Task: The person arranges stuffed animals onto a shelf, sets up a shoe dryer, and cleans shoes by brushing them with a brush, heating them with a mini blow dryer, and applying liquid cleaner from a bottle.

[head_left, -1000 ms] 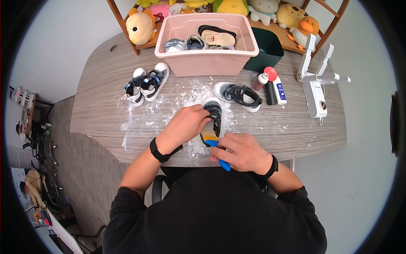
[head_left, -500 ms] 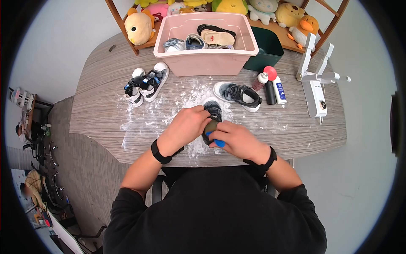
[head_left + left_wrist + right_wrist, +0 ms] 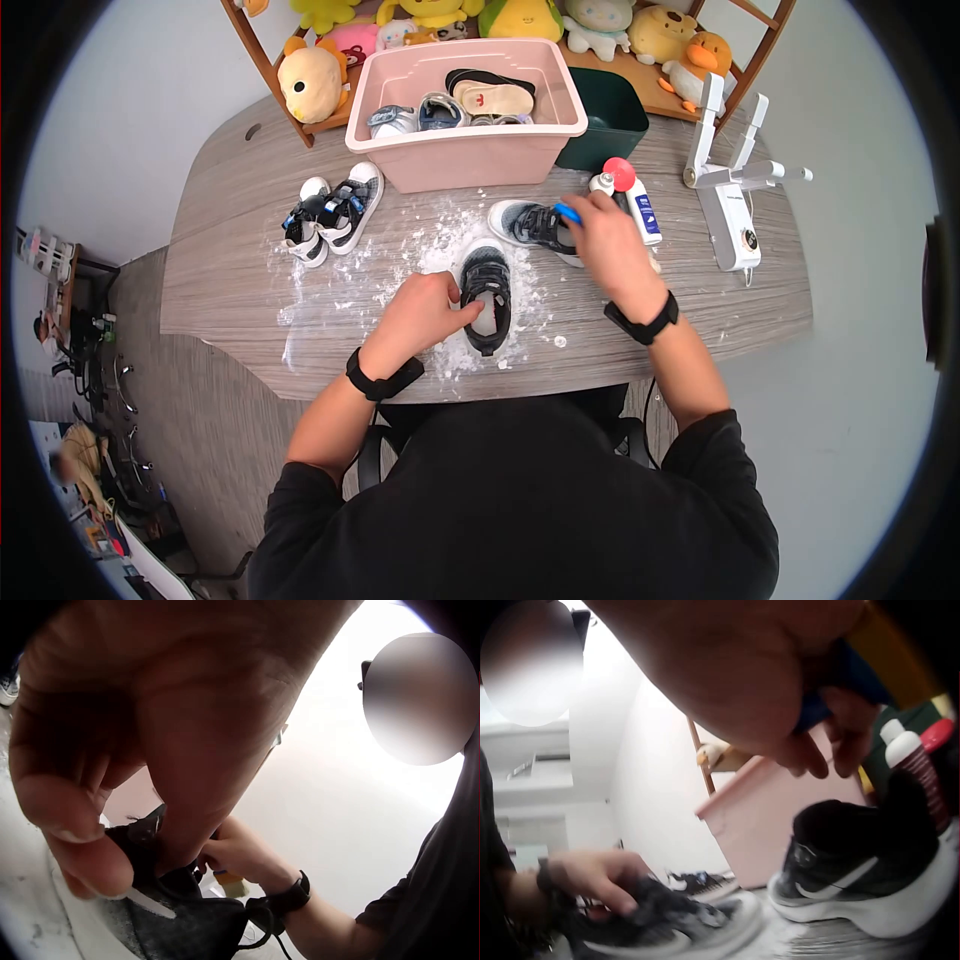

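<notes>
A dark grey lace-up shoe (image 3: 486, 275) with a white sole stands upright, toe away from the person. At its opening, the left hand (image 3: 420, 312) pinches the left side of the collar; in the left wrist view this hand (image 3: 172, 727) has thumb and fingers about the dark fabric (image 3: 202, 930). The right hand (image 3: 612, 245) grips a blue-handled brush (image 3: 567, 213) above the heel of the matching shoe (image 3: 522, 222), which it partly covers. In the right wrist view, the right hand (image 3: 757, 682) is over that shoe (image 3: 832, 877), and the brush's yellow part (image 3: 892, 660) shows, blurred.
White powder lies around the near shoe. Another pair of shoes (image 3: 358, 205) is at the left. Behind are a pink bin (image 3: 465, 165) holding footwear and a green bin (image 3: 605, 125). Bottles (image 3: 644, 212) and a white device (image 3: 733, 225) stand at the right.
The right hand has lifted the brush out of the near shoe and moved away and to the right, over the other shoe. The left hand stays at the near shoe. The head view has shifted slightly.
</notes>
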`<state>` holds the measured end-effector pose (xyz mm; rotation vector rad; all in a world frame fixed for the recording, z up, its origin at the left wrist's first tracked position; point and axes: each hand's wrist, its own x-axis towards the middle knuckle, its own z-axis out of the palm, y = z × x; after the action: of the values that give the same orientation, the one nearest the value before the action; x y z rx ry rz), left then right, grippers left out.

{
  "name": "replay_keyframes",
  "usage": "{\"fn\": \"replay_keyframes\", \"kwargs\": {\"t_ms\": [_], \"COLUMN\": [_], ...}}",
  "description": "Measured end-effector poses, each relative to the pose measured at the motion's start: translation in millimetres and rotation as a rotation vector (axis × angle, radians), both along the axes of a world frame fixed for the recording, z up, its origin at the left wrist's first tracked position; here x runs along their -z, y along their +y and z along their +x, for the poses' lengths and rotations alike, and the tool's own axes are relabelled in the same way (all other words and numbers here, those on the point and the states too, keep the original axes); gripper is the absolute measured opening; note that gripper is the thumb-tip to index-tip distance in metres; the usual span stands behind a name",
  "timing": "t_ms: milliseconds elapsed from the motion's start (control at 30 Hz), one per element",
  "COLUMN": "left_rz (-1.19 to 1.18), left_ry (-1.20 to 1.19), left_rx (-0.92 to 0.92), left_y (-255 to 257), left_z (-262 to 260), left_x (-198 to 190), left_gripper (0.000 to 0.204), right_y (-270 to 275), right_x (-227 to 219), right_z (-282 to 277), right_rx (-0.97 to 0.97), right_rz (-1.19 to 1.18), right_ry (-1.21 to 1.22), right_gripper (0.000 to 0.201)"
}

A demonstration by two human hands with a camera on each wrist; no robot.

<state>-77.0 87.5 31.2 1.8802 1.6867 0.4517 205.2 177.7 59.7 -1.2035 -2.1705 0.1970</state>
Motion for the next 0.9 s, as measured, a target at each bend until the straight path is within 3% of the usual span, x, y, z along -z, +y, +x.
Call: {"fn": "replay_keyframes", "kwargs": {"t_ms": [100, 233, 333, 467, 600, 767, 833, 867, 900], "left_rz": [-0.081, -0.063, -0.025, -0.065, -0.277, -0.361, -0.102, -0.106, 0.042], "left_ry": [-0.028, -0.071, -0.082, -0.076, -0.167, -0.303, -0.357, -0.357, -0.339], "left_rx": [0.002, -0.022, -0.022, -0.023, -0.016, -0.054, -0.210, -0.208, -0.230], "left_y": [3, -6, -9, -10, -2, 6, -1, -1, 0], "left_z": [0, -7, -13, -14, -3, -1, 6, 5, 4], "left_x": [0, 2, 6, -3, -3, 10, -8, -10, -13], "left_gripper": [0.040, 0.032, 0.029, 0.030, 0.031, 0.029, 0.030, 0.030, 0.034], "right_y": [15, 22, 19, 2, -6, -21, -32, -38, -42], "right_x": [20, 15, 6, 9, 23, 7, -4, -7, -8], "right_z": [-11, -12, -11, -8, -4, -7, -12, -14, -14], "right_rx": [0.111, 0.133, 0.093, 0.012, -0.038, 0.049, 0.070, 0.090, 0.092], "right_rz": [0.006, -0.003, -0.204, -0.337, -0.517, -0.697, -0.579, -0.462, -0.465], "right_ry": [-0.397, -0.485, -0.622, -0.496, -0.364, 0.022, 0.091, 0.157, 0.158], "right_gripper": [0.030, 0.019, 0.014, 0.025, 0.027, 0.027, 0.022, 0.019, 0.019]}}
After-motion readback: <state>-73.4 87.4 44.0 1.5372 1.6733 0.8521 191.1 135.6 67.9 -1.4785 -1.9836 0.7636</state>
